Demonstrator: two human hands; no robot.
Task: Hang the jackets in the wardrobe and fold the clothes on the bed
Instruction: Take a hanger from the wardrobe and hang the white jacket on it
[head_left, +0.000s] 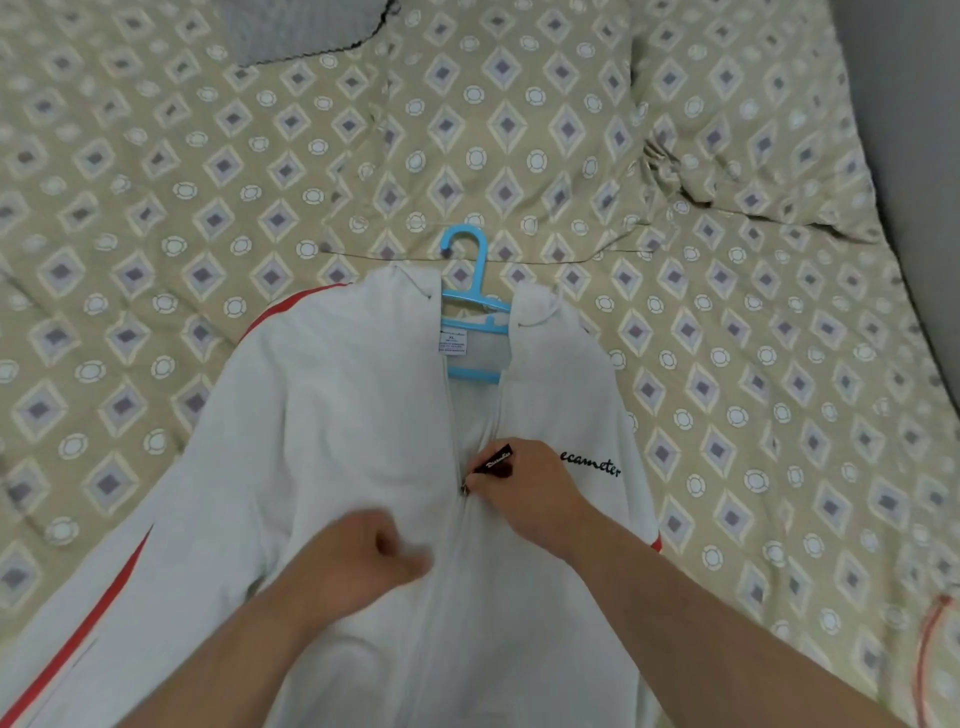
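Note:
A white hooded jacket (337, 441) with red sleeve stripes and black chest lettering lies face up on the bed. A blue plastic hanger (470, 291) sits inside its neck, the hook pointing toward the pillows. My right hand (530, 493) pinches the black zipper pull (493, 460) at mid-chest; the zip is closed below that point and open above it. My left hand (358, 561) rests on the jacket front just left of the zipper, fingers curled against the fabric; motion blur hides whether it grips the cloth.
The bed sheet (156, 234) is beige with a diamond pattern. Matching pillows (519, 104) lie at the head, with a grey textured cloth (301, 31) at the top left. A grey wall (924, 156) borders the bed on the right.

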